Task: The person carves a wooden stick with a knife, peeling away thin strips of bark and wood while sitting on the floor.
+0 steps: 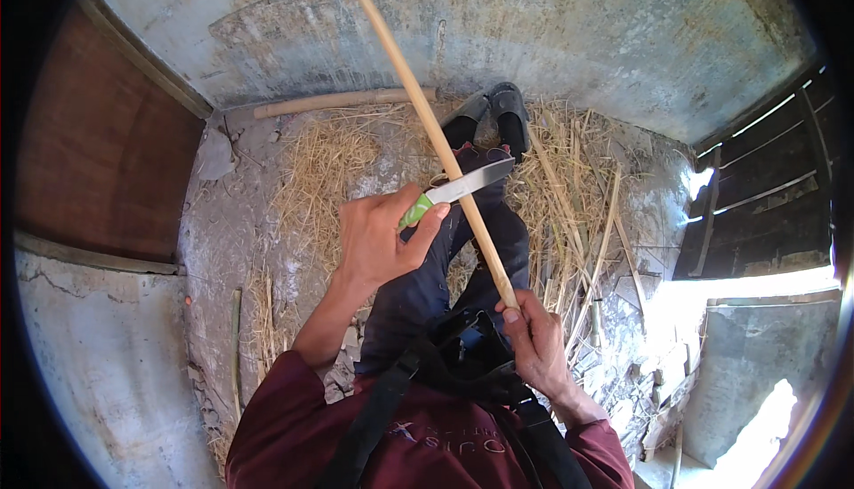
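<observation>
My left hand [384, 233] is closed around the green handle of a knife [470, 183], its thumb and fingers pressed near the base of the blade. The blade lies across a long pale bamboo strip [411, 85], touching or very close to it, pointing up and right. With my right hand [536, 343] I grip the strip's lower end, near my lap. From there the strip slants up and left over my legs, and its far end stands free in front of the wall.
Shavings [326, 161] and loose strips [569, 195] litter the floor on both sides of my outstretched legs [407, 304]. A bamboo pole [342, 102] lies along the far wall [534, 35]. Dark wooden slats [765, 186] stand at right, a brown panel [111, 133] at left.
</observation>
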Available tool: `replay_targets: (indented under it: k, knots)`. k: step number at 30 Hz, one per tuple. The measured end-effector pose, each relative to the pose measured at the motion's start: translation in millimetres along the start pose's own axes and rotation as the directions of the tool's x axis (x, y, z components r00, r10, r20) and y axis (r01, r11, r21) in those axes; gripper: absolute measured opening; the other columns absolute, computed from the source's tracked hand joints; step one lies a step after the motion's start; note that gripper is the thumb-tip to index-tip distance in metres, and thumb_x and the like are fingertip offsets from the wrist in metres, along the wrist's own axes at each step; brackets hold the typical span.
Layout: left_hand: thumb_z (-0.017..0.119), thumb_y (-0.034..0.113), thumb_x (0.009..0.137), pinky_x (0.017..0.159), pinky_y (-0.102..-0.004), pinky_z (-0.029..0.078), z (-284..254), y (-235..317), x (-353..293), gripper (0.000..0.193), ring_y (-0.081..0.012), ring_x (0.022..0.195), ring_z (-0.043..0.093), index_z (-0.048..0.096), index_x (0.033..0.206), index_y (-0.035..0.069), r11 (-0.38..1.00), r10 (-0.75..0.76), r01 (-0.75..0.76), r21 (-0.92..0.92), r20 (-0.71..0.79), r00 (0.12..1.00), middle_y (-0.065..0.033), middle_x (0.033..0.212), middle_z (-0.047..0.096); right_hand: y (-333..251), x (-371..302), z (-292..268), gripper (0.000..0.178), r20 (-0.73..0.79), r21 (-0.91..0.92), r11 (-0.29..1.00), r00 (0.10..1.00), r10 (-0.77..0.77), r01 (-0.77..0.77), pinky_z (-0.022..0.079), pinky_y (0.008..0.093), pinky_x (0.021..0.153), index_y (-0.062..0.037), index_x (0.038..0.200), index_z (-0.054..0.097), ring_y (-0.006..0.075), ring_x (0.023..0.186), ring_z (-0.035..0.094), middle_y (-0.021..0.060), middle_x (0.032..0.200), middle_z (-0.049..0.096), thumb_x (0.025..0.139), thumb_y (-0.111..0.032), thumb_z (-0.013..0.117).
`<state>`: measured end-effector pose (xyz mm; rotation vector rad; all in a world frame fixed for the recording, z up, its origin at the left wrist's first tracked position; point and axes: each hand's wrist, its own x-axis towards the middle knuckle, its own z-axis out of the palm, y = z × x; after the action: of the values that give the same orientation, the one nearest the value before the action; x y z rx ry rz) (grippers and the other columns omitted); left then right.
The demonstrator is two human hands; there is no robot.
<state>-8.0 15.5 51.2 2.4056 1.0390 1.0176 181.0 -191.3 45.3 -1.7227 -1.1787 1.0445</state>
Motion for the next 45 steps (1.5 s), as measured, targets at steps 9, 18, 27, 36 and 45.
replay_targets:
  k: [9, 18, 27, 36, 45]
  knots:
    - [0.079, 0.035, 0.093, 0.045, -0.0409, 0.044, 14.3, 23.7, -24.8, 0.036, -0.0317, 0.046, 0.062, 0.064, 0.076, 0.008, 0.989, 0.115, -0.103, -0.103, 0.121, 0.986, -0.0087, 0.055, 0.059, -0.1, 14.6, 5.3, 0.013, -0.001, 0.05, 0.997, 0.998, -0.067, 0.067, 0.044, 0.0327, 0.057, -0.0019, 0.115, 0.065, 0.0143, 0.057, 0.054, 0.0063, 0.067, 0.057, 0.109, -0.009, 0.056]
    - [0.082, 0.032, 0.089, 0.045, -0.0391, 0.039, 17.2, 23.9, -25.0, 0.034, -0.0285, 0.043, 0.055, 0.062, 0.074, 0.009, 0.987, 0.131, -0.125, -0.102, 0.055, 0.99, -0.0079, 0.052, 0.052, -7.0, 17.1, 4.2, 0.012, -0.012, 0.043, 0.996, 0.997, -0.08, 0.081, 0.042, 0.0323, 0.055, -0.0016, 0.115, 0.064, 0.0141, 0.054, 0.052, 0.0062, 0.065, 0.056, 0.109, -0.007, 0.056]
    - [0.082, 0.032, 0.089, 0.045, -0.0386, 0.038, 16.3, 25.8, -21.2, 0.035, -0.028, 0.042, 0.054, 0.061, 0.073, 0.009, 0.985, 0.143, -0.137, -0.107, 0.051, 0.988, -0.0075, 0.052, 0.052, -7.4, 14.6, 2.8, 0.012, -0.027, 0.017, 0.995, 0.995, -0.094, 0.095, 0.043, 0.0333, 0.054, -0.002, 0.116, 0.064, 0.0169, 0.052, 0.055, 0.0079, 0.064, 0.057, 0.108, -0.007, 0.057]
    - [0.08, 0.034, 0.091, 0.045, -0.0404, 0.045, 9.9, 23.6, -14.0, 0.034, -0.0302, 0.045, 0.061, 0.064, 0.075, 0.009, 0.987, 0.157, -0.157, -0.041, 0.007, 0.988, -0.0087, 0.055, 0.058, -14.4, 11.9, 3.9, 0.012, -0.036, 0.001, 0.998, 0.997, -0.071, 0.071, 0.044, 0.033, 0.055, -0.0017, 0.115, 0.065, 0.0174, 0.054, 0.058, 0.008, 0.065, 0.059, 0.108, -0.007, 0.057]
    - [0.073, 0.033, 0.099, 0.051, -0.0442, 0.043, -21.9, -0.3, 2.3, 0.035, -0.0379, 0.048, 0.058, 0.065, 0.079, 0.005, 0.981, -0.056, 0.077, -0.18, 0.119, 0.991, -0.0135, 0.054, 0.053, -6.6, 7.2, 8.1, 0.012, -0.037, 0.028, 0.996, 0.996, -0.078, 0.079, 0.043, 0.0332, 0.055, -0.0022, 0.115, 0.066, 0.0161, 0.055, 0.057, 0.007, 0.065, 0.058, 0.108, -0.008, 0.057]
